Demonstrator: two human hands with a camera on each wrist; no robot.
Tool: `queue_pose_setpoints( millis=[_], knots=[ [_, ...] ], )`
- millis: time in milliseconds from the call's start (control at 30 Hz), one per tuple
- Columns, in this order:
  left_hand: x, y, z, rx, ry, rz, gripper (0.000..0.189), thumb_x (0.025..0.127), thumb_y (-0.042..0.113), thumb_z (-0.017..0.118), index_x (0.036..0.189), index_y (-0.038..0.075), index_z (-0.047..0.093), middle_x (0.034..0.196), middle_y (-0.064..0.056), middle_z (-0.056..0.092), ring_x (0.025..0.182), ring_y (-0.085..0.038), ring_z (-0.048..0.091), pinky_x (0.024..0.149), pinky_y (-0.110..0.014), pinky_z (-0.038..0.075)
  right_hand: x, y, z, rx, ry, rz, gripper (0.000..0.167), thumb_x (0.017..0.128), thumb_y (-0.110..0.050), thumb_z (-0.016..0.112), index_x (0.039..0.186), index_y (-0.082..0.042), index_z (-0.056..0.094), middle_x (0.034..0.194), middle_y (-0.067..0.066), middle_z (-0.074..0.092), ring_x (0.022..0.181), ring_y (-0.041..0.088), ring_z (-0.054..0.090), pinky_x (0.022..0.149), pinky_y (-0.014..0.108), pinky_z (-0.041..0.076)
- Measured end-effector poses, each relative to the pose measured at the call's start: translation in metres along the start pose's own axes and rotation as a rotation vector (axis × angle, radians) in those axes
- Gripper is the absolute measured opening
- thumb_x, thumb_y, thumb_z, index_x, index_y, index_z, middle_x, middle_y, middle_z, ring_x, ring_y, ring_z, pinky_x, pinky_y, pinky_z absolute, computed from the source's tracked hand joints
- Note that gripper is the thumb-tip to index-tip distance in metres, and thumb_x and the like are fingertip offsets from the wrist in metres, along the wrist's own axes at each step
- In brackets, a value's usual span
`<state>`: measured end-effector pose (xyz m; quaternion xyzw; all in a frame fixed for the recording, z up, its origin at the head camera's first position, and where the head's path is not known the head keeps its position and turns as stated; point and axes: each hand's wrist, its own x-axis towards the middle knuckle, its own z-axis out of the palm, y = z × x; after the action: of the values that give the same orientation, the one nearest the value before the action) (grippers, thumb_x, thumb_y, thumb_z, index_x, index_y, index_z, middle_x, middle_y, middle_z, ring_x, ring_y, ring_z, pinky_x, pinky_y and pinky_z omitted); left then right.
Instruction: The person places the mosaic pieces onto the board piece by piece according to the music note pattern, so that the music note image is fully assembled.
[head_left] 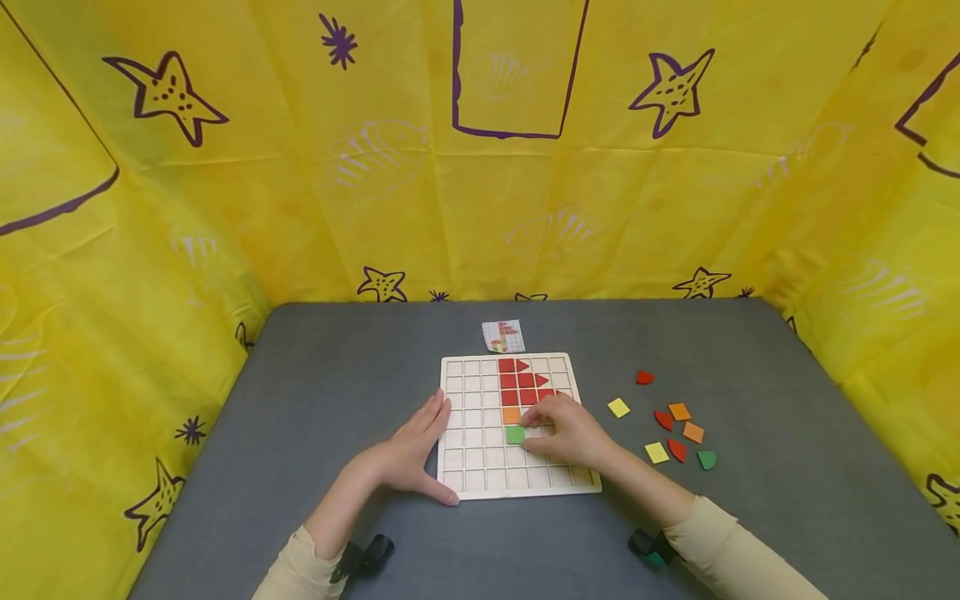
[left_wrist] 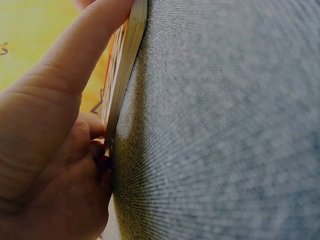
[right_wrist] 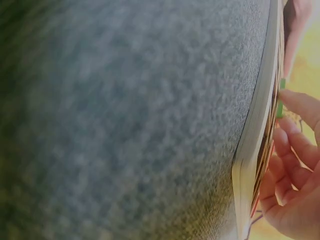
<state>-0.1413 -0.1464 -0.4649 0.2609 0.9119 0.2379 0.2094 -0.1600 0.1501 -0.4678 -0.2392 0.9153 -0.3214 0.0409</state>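
A light wooden grid board [head_left: 476, 481] lies on the table. Along its left edge rest the straight fingers of my left hand [head_left: 408, 450], with the thumb at the front left corner. In the left wrist view that thumb [left_wrist: 65, 65] touches the board's rim [left_wrist: 127, 60]. My right hand [head_left: 566, 432] is over the board and pinches a green square tile [head_left: 515, 435] by its right side between thumb and index finger. Just behind that tile sits an orange square [head_left: 511, 415]. Red squares [head_left: 507, 380] and red triangles [head_left: 542, 381] fill rows farther back; the hand partly covers the nearest row.
A small pattern card [head_left: 503, 336] lies behind the board. To the right are loose tiles: yellow squares [head_left: 618, 407], orange squares [head_left: 679, 412], red rounded pieces [head_left: 677, 451] and a green rounded piece [head_left: 707, 460]. Another green piece [head_left: 656, 561] lies by the right wrist camera [head_left: 643, 543].
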Motion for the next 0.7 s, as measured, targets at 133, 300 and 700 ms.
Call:
queue_pose_setpoints(
  millis=[133, 300, 700],
  knots=[
    [-0.0002, 0.0012, -0.0007, -0.017, 0.005, 0.012, 0.134, 0.065, 0.059, 0.084, 0.155, -0.002, 0.006, 0.162, -0.019, -0.006, 0.148, -0.032, -0.003, 0.114, -0.053, 0.016, 0.0007, -0.0005, 0.0012, -0.005, 0.010, -0.006, 0.023, 0.076, -0.024, 0.084, 0.095, -0.020, 0.073, 0.090, -0.013, 0.064, 0.088, 0.009, 0.052, 0.082, 0.034, 0.045],
    [-0.0009, 0.0023, -0.0017, -0.014, 0.006, 0.009, 0.134, 0.065, 0.059, 0.084, 0.155, -0.002, 0.006, 0.162, -0.018, -0.007, 0.148, -0.031, -0.004, 0.114, -0.053, 0.016, 0.0014, 0.0002, 0.0019, 0.004, 0.020, -0.003, 0.022, 0.077, -0.024, 0.084, 0.095, -0.019, 0.073, 0.089, -0.012, 0.065, 0.088, 0.009, 0.053, 0.081, 0.034, 0.045],
    [-0.0003, 0.0015, -0.0021, -0.007, 0.000, 0.000, 0.133, 0.065, 0.059, 0.084, 0.155, 0.000, 0.006, 0.162, -0.017, -0.007, 0.148, -0.030, -0.004, 0.114, -0.053, 0.016, -0.0054, 0.0062, -0.0067, 0.130, 0.074, 0.041, 0.017, 0.080, -0.024, 0.082, 0.095, -0.021, 0.074, 0.087, -0.009, 0.064, 0.082, 0.014, 0.053, 0.073, 0.033, 0.044]
  ],
)
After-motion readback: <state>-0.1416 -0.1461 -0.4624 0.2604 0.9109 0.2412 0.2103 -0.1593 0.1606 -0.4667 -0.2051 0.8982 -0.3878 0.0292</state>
